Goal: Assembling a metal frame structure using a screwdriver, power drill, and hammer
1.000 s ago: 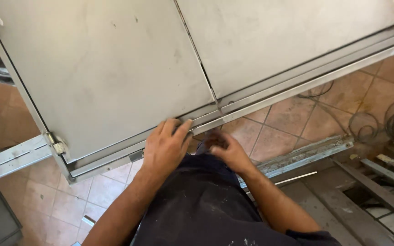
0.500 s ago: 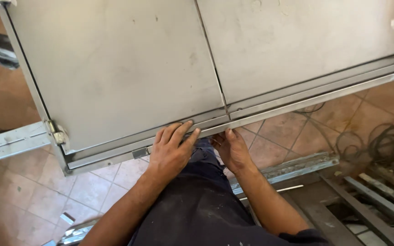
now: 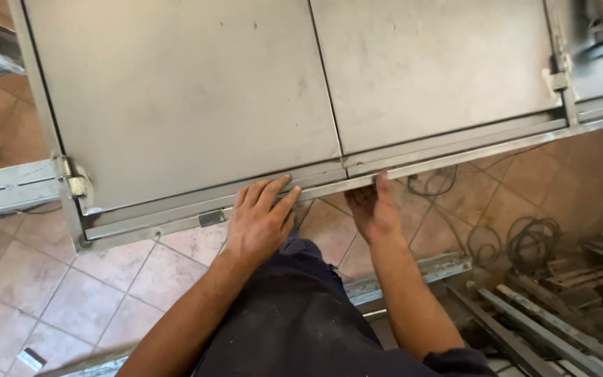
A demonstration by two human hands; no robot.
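Fingers (image 3: 273, 192) of the left hand (image 3: 259, 223) lie pressed together and flat on top of the frame rail (image 3: 455, 155), the long steel strip that edges the grey metal cabinet (image 3: 176, 98) along its near side. That rail is the thing both hands are on, and its long axis runs crosswise to the fingers, from low on the left to higher on the right, so every finger meets it at close to a right angle. The right hand (image 3: 375, 213) comes at it from the other face: palm turned up, it sits beneath the rail with its fingers reaching up to touch the underside, loosely together rather than spread; whether they curl over the edge cannot be told from here. So the rail lies under the left fingertips and over the right ones, caught between the two hands, which are close side by side just to either side of the seam (image 3: 326, 84) where the two door panels meet. Neither hand is clearly nearer; both are in contact. A hinge (image 3: 72, 183) sits well off beyond the left hand, at the cabinet's corner. Below the hands are the tiled floor (image 3: 29, 279), coiled cable (image 3: 525, 241) and loose steel bars (image 3: 546, 328) away past the right forearm.
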